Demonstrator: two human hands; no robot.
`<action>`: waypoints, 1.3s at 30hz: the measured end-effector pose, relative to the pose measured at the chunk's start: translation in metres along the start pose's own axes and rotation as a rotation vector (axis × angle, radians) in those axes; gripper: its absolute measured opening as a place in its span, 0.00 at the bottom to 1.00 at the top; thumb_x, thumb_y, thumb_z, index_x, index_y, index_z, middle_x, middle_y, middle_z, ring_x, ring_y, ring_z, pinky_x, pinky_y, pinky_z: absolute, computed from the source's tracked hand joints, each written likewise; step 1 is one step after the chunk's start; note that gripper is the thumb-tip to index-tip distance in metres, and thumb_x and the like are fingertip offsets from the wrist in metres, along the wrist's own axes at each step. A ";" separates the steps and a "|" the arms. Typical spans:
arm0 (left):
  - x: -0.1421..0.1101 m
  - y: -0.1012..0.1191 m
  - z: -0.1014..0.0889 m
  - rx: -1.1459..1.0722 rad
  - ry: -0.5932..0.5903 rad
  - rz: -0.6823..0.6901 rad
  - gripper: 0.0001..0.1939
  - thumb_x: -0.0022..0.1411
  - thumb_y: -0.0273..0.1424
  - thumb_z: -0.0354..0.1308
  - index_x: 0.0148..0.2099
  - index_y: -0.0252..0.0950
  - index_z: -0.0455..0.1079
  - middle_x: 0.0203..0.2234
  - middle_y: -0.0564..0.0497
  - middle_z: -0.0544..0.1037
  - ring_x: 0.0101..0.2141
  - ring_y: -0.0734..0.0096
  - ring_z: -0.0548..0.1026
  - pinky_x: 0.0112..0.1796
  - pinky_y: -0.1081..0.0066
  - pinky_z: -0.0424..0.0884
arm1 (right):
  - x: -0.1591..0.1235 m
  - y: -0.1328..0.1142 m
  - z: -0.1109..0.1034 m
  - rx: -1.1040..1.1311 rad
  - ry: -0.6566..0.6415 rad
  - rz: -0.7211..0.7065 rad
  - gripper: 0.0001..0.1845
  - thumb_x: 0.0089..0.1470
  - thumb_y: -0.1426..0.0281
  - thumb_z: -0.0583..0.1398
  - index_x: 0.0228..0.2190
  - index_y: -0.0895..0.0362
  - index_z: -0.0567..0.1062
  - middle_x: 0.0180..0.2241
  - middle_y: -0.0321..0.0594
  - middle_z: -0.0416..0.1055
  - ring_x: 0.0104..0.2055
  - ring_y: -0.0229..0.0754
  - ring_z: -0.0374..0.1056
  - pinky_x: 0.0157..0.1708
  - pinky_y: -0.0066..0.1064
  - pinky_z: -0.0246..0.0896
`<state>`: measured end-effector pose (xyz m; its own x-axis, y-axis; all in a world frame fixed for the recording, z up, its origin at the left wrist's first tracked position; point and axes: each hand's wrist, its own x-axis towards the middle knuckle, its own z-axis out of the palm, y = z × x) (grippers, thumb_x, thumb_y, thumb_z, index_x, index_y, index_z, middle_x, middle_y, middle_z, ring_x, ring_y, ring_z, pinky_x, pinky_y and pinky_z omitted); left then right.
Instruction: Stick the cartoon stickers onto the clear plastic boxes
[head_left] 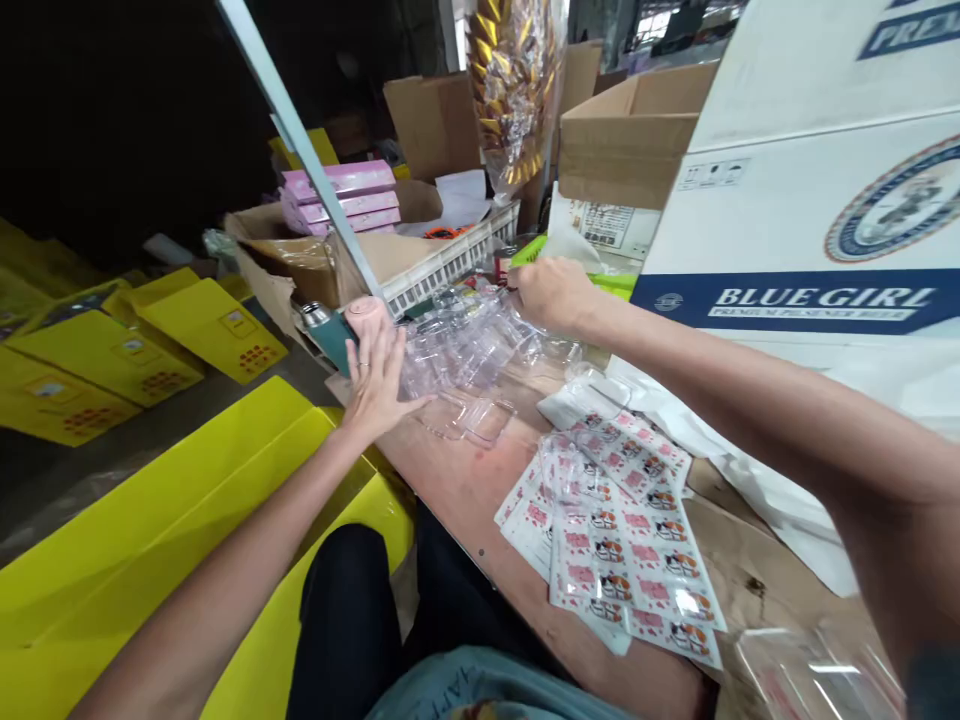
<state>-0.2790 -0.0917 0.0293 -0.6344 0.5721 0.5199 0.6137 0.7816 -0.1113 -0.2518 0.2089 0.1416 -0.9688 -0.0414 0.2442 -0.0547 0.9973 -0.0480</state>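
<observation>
My left hand is spread, its fingers against or just in front of a pink-topped cup and its thumb at the edge of a heap of clear plastic cases. At the far right side of that heap, my right hand is closed, knuckles up; its fingertips and anything in them are hidden. Sheets of stickers printed with pink and orange-brown cartoon figures lie fanned on the table, with some clear plastic on top of them.
A green bottle lies left of the cup. Behind stand a white slotted crate and a cardboard box. A large white box rises at right. Yellow boxes sit at left, and a metal post slants across.
</observation>
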 end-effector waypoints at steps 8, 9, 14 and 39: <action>-0.034 0.115 -0.014 -0.480 -0.075 0.282 0.48 0.61 0.47 0.60 0.73 0.52 0.34 0.69 0.45 0.54 0.69 0.49 0.50 0.64 0.47 0.55 | -0.098 0.044 0.020 0.070 -0.373 0.045 0.09 0.49 0.66 0.70 0.33 0.55 0.80 0.37 0.45 0.78 0.48 0.56 0.72 0.51 0.45 0.65; -0.034 0.139 -0.009 -0.570 -0.191 0.367 0.48 0.60 0.50 0.59 0.73 0.50 0.36 0.69 0.43 0.53 0.68 0.49 0.52 0.63 0.47 0.57 | -0.104 0.048 0.027 0.068 -0.374 0.076 0.13 0.46 0.65 0.71 0.34 0.55 0.80 0.37 0.46 0.78 0.48 0.56 0.72 0.51 0.45 0.65; -0.023 0.214 0.018 -0.747 -0.417 0.303 0.55 0.48 0.54 0.67 0.71 0.46 0.46 0.67 0.38 0.54 0.66 0.39 0.55 0.61 0.42 0.60 | -0.122 0.056 0.054 0.031 -0.346 0.210 0.14 0.49 0.68 0.71 0.37 0.59 0.78 0.40 0.50 0.78 0.55 0.57 0.68 0.53 0.49 0.64; -0.079 0.056 0.013 -0.651 0.241 0.321 0.42 0.63 0.37 0.61 0.72 0.35 0.46 0.70 0.32 0.48 0.70 0.42 0.38 0.63 0.40 0.48 | -0.112 0.007 0.071 -0.170 -0.296 0.701 0.19 0.63 0.63 0.60 0.52 0.59 0.71 0.52 0.47 0.70 0.49 0.46 0.71 0.47 0.44 0.70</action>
<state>-0.2006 -0.0904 -0.0289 -0.3036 0.6184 0.7248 0.9513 0.2392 0.1943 -0.1611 0.2160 0.0454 -0.7888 0.6119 -0.0580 0.6092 0.7909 0.0587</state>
